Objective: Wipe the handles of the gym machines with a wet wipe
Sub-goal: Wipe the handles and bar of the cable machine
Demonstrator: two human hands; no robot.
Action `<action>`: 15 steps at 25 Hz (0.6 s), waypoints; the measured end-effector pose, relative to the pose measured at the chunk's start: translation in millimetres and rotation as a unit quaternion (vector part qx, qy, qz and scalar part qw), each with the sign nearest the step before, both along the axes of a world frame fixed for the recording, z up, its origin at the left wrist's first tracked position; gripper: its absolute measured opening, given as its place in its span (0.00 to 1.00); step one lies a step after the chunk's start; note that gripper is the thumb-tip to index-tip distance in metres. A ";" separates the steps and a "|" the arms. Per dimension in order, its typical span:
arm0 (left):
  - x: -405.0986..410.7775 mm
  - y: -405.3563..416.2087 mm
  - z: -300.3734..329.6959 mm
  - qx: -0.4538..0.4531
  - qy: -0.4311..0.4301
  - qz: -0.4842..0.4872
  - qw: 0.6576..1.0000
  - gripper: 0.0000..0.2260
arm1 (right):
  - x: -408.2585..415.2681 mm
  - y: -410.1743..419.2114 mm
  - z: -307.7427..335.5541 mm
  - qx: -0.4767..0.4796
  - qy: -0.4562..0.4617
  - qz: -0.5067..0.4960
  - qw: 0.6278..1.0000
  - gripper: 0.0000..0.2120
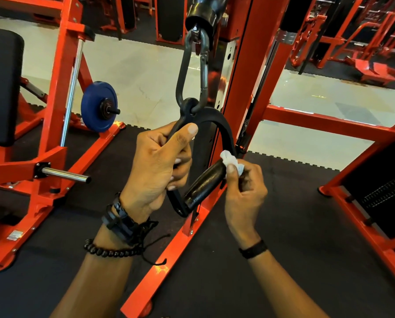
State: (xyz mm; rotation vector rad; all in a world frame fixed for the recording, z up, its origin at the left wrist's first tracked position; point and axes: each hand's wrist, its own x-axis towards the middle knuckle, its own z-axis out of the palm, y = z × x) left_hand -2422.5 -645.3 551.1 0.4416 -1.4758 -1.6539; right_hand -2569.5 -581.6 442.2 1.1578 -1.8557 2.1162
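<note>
Here, a black stirrup handle [205, 180] hangs from a steel carabiner [193, 72], which clips into the black cable end [202, 18] above, in front of the orange upright [244, 72] of the cable machine. The left hand [159, 164] grips the left side of the handle's strap [224, 127], fingers curled round it and thumb lying up along its outer face. The handle's grip bar is tilted, its lower end at left and upper end at right. The right hand [244, 187] pinches a crumpled white wipe [232, 160] between thumb and fingertips and holds it against the upper right end of the grip bar, where bar meets strap. Both wrists carry dark bands; the left also has a bead bracelet [109, 251]. To the left stands an orange plate-loaded machine [54, 92] with a black pad [2, 86], a blue weight plate [99, 106] on one peg and a bare chrome peg [65, 175] lower down. The floor [272, 260] beneath is dark rubber matting, with pale flooring beyond. Further orange frames stand at far right; their detail is blurred.
</note>
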 end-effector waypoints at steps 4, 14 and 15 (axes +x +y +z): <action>1.7 -3.2 -0.8 0.009 -0.002 0.000 1.000 0.17 | 33.6 24.8 -18.4 -0.012 0.017 0.048 0.999 0.04; -0.3 -2.1 -0.5 0.004 -0.013 0.001 1.000 0.18 | 27.7 8.4 13.5 -0.005 0.081 0.030 0.996 0.01; 0.5 -2.2 0.2 0.005 -0.010 0.000 1.000 0.19 | 22.4 10.5 14.6 -0.018 0.072 0.017 0.997 0.03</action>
